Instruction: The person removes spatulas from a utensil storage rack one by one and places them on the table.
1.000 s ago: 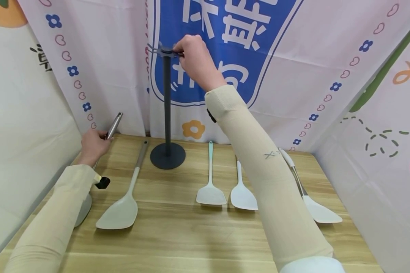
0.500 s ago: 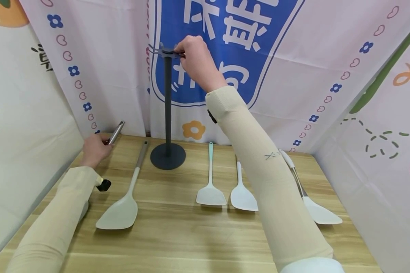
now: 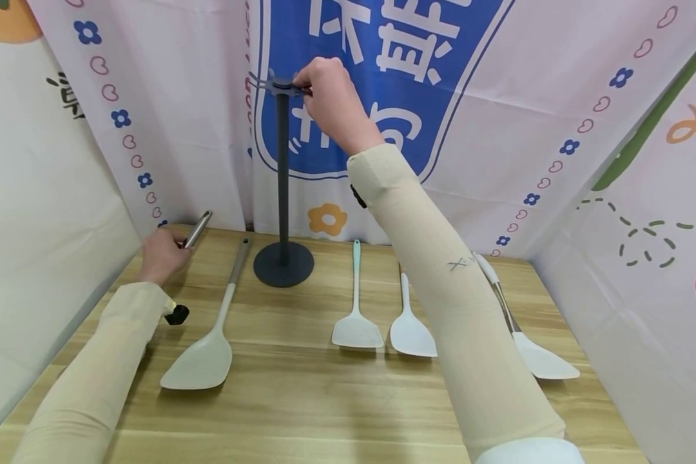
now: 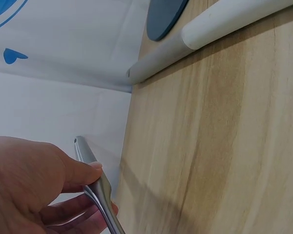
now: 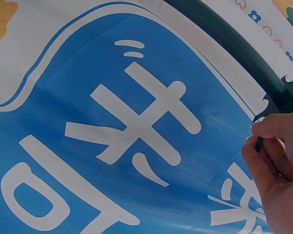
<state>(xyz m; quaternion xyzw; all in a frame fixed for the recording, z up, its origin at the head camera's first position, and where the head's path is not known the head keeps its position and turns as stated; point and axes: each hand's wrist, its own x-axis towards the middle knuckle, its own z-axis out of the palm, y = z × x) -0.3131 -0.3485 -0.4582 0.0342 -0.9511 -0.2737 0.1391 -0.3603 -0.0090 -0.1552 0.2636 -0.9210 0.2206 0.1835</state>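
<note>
My left hand (image 3: 165,254) pinches a silver-handled utensil (image 3: 198,228) between thumb and fingers at the left rear of the table. In the left wrist view the metal handle (image 4: 86,150) tilts up past the thumb; its lower end is hidden by my sleeve in the head view. A dark grey hook stand (image 3: 283,174) rises upright from a round base, with a ring of hooks on top. My right hand (image 3: 339,103) pinches one of those hooks on the right side, and the right wrist view shows the hook's stem (image 5: 259,142) between the fingertips.
A beige spatula (image 3: 200,364) lies right of my left arm. Right of the stand are a mint-handled spatula (image 3: 357,330), a white spatula (image 3: 412,334) partly behind my right sleeve, and another white one (image 3: 548,357). Printed cloth (image 3: 499,116) hangs behind the wooden table (image 3: 301,399).
My left hand has lowered the silver-handled utensil slightly, and its grey head has slipped out of sight behind my sleeve. My right hand keeps its place on the stand's hook.
</note>
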